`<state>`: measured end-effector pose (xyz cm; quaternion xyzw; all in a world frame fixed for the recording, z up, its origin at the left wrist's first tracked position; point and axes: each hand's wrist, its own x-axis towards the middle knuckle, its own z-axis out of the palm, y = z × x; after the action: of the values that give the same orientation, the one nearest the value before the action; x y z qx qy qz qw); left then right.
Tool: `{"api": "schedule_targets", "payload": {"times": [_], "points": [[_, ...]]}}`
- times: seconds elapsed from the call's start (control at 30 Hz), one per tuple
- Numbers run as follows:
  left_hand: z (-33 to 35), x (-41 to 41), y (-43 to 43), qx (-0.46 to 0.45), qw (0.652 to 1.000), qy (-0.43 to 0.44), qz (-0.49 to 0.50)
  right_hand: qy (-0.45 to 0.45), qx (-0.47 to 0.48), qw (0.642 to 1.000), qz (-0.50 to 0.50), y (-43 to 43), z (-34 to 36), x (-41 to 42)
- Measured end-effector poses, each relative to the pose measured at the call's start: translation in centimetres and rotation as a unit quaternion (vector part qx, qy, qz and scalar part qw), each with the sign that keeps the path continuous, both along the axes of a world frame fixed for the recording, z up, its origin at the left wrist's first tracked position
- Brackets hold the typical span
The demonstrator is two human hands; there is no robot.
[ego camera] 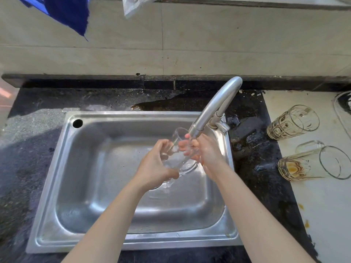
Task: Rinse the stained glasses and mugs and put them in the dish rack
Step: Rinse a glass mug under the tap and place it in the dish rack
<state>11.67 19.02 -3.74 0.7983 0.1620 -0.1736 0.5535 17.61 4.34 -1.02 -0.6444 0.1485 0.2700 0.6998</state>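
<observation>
- Glass (178,149) is under the tap (214,107), over the sink (95,186).
- My left hand (157,164) and right hand (207,152) both curl round it.

clear glass (178,149) tilted over the sink (62,168); stained patterned glass (292,123) and stained mug (311,164) on their sides at right

home kitchen | steel sink (57,186) | tap (214,107) | dark stone counter (28,145) | tiled wall (209,44)
</observation>
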Motion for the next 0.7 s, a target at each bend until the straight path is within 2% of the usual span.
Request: {"api": "schedule_targets", "payload": {"times": [0.2, 0.33, 0.5, 0.6, 0.7], "points": [[-2.4, -1.4, -0.6, -0.008, 1.0, -0.012, 0.019, -0.051, -0.059, 0.996, 0.048, -0.3, -1.9, -1.4], [-2.5, -0.4, -1.5, -0.027, 1.0, 0.013, 0.006, -0.051, -0.081, 0.995, -0.001, -1.0, -2.2, -1.4], [-1.8, -0.2, -1.5, -0.214, 0.964, 0.149, -0.058, -0.049, -0.162, 0.985, -0.022, -2.4, -2.4, -1.2], [-2.3, -0.4, -1.2, -0.304, 0.938, 0.166, 0.016, -0.132, -0.253, 0.958, -0.001, -3.3, -1.8, -0.7], [-1.4, 0.6, -1.7, -0.413, 0.882, 0.2, 0.108, -0.227, -0.351, 0.908, -0.029, -4.3, -0.8, 0.2]]}}
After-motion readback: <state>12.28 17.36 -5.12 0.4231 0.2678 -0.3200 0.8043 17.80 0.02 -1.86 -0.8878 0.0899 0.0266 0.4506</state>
